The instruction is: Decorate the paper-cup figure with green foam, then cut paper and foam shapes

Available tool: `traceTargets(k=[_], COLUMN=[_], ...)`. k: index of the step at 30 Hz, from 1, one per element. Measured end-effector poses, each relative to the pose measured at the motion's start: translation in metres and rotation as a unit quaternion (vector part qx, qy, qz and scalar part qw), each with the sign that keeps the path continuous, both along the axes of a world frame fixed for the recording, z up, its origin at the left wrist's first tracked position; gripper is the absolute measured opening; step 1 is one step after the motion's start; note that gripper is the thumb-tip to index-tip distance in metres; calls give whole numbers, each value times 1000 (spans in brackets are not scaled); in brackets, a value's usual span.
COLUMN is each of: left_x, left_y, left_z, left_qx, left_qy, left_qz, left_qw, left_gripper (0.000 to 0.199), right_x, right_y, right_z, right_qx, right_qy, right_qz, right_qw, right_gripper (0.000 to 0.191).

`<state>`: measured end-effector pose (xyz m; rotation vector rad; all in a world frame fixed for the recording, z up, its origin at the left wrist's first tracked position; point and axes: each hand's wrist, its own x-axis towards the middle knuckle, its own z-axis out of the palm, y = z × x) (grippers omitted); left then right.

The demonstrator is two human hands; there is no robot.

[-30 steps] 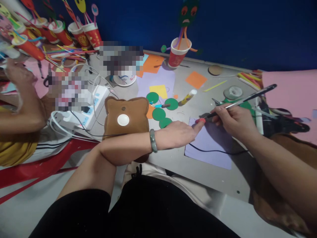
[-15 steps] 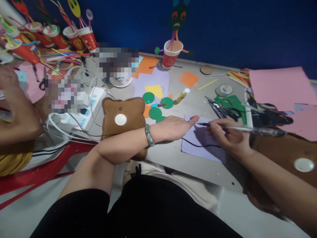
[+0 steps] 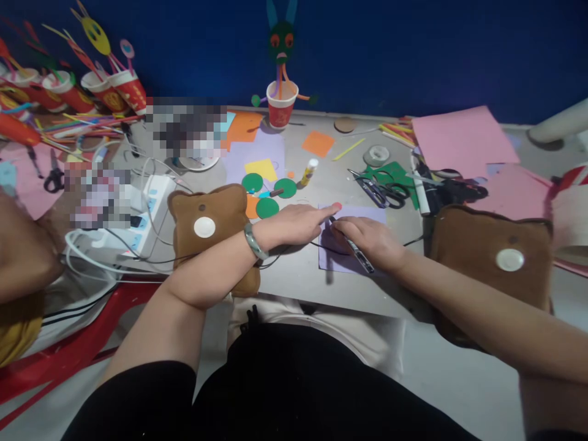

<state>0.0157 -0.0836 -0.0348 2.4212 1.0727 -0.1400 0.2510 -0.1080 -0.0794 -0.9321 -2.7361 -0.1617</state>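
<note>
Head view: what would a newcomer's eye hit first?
Likely the dark green paper face with blue ears, top centre, above a red-and-white paper cup by the blue wall. Next, lower centre, the bare right hand holding a slim dark pen over a pale purple paper sheet.

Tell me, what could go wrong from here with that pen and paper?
The left hand has a finger close to the pen in the right hand, so a slip might mark that finger. The black cord running across the purple paper could catch on the pen and spoil a stroke. The glue stick, standing upright near the green circles, might topple if bumped.
</note>
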Motion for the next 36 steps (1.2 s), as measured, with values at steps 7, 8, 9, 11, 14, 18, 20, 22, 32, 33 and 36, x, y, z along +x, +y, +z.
traceTargets(k=[7,8,9,11,14,18,20,22,32,33,36], left_x=[0,0,0,0,-1,-1,-1,-1,0,0,0], left_y=[-1,-1,-1,-1,-1,-1,-1,-1,-2,-2,-2], left_z=[6,6,5,4,1,-1,0,1,8,8,9], left_qx=[-8,-8,-8,-6,0,7,7,4,-4,-5,-11], left_qy=[7,7,6,2,-4,-5,0,6,20,20,20], left_qz=[2,3,3,4,4,1,1,2,1,2,4], left_qw=[1000,1000,1000,1000,1000,1000,1000,1000,1000,1000,1000], left_gripper=[70,70,70,69,69,68,68,69,71,71,72], right_x=[0,1,1,0,-1,-3,-3,-3,9,10,15], right_y=[1,1,2,3,3,2,2,1,2,2,1], right_z=[-3,-3,-4,-5,-6,-5,-4,-2,1,1,-2], right_qx=[-40,-39,-38,-29,-6,7,0,-6,-54,-58,-73], right_qy=[14,15,14,11,13,-11,-13,-5,50,50,54], right_qz=[-22,-20,-15,-8,-4,-1,6,9,32,29,9], right_qw=[999,999,999,999,1000,1000,1000,1000,997,997,996], right_gripper=[25,25,25,26,24,24,26,26,28,27,22])
